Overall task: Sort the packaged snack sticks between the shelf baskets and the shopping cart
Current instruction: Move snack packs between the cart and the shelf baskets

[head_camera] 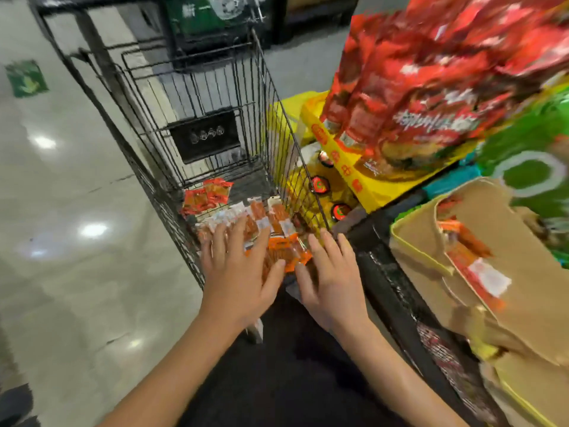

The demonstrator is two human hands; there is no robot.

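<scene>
Both hands reach down into the black wire shopping cart [197,97], which stands on a glossy grey tiled floor [61,186]. The left hand [238,274] lies palm down with its fingers spread flat over a heap of orange and white packaged snack sticks [271,223] lying at the near end of the cart's bottom. The right hand [331,280] is beside it, fingers straight and slightly fanned, its fingertips touching the orange packets at the right side of the heap, next to the cart's wire wall. Neither hand is curled around a packet. A few more red-orange packets [206,195] lie a little farther in. To the right of the cart stands a shelf: tan cardboard basket boxes [498,257] with more orange snack sticks [471,263] in them, and above them a yellow display tray [348,167] with blurred red snack bags [431,87]. A green arrow sticker [27,78] is on the floor at the far left.
</scene>
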